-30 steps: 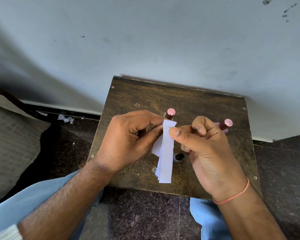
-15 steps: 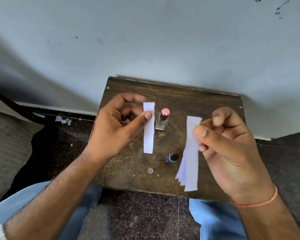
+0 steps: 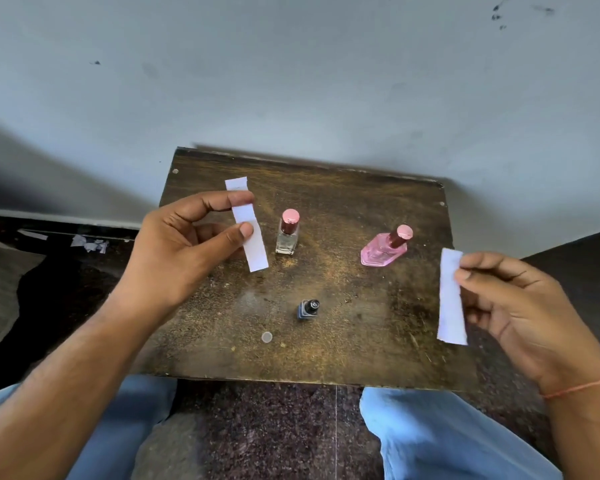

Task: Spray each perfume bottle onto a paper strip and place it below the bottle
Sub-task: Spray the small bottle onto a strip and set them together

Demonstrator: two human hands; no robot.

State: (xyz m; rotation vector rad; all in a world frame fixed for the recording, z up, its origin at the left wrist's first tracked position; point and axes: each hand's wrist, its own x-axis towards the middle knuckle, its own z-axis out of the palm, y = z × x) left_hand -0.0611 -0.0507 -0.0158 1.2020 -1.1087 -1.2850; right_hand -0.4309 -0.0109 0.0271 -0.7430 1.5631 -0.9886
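Three capped bottles (image 3: 287,233) upright; white strips (image 3: 248,227), perhaps stacked, held.

Three bottles (image 3: 287,233) stand on the table (image 3: 343,358), one nearer, between the others.

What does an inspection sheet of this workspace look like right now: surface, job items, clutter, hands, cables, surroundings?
Surface: dark, worn wooden board, dusty.
Job's things: clear bottle with pink cap, upright; pink bottle with pink cap, upright; small dark bottle, nearest the person. No strip laid on the board yet.
Clutter: small round disc near the front edge.
Hands: left hand pinches a single paper strip; right hand pinches the remaining strips, count unclear.
Cables: nothing seen.
Surroundings: pale wall behind; paper scraps on the dark floor at left; the person's blue-clad knees below the board.
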